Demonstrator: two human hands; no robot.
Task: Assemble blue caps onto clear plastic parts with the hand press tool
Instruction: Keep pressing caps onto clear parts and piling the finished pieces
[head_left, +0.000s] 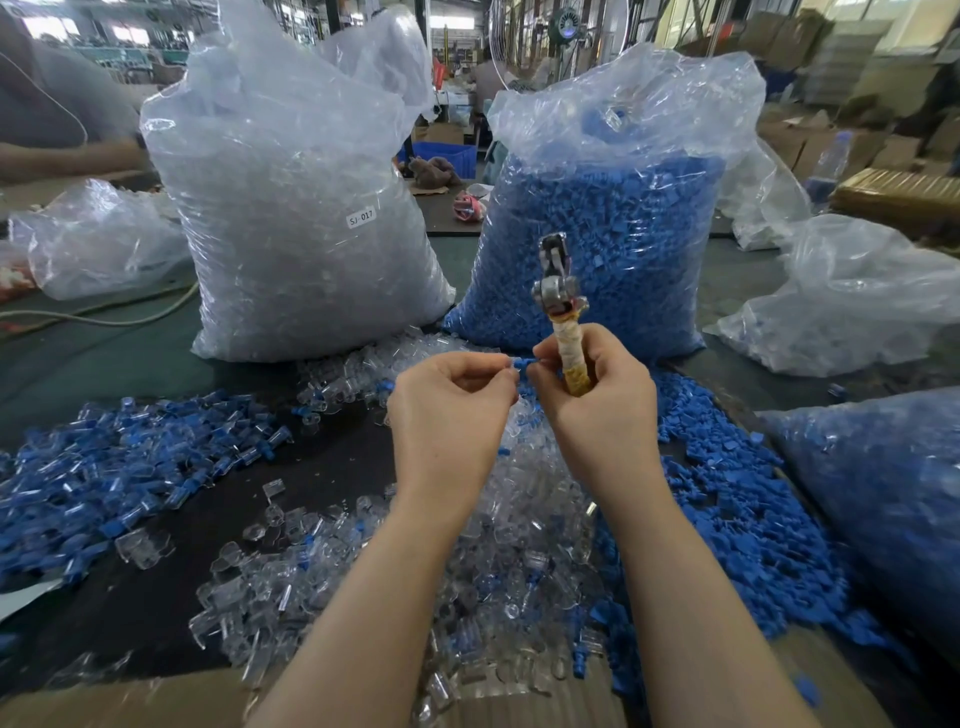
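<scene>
While the right hand (597, 400) grips the hand press tool (563, 322) upright, both hands' fingertips pinch 1 blue cap (522, 362) between them; left hand (449, 410) curled. Cap looks light, stiff, slippery: pinch its sides.

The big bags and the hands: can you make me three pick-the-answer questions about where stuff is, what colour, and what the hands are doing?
1. Where is the bag of blue caps?
A. right of the bag of clear parts
B. left of it
C. on top of it

2. What colour is the tape on the press tool handle?
A. green
B. yellowish-white
C. black

3. What does the right hand do?
A. lies flat
B. grips the tool
C. points up

Answers: 1 A, it stands on the right. 2 B, pale wrapping shows. 3 B, fingers curl round the handle, while the left hand meets it at a small blue cap.
</scene>
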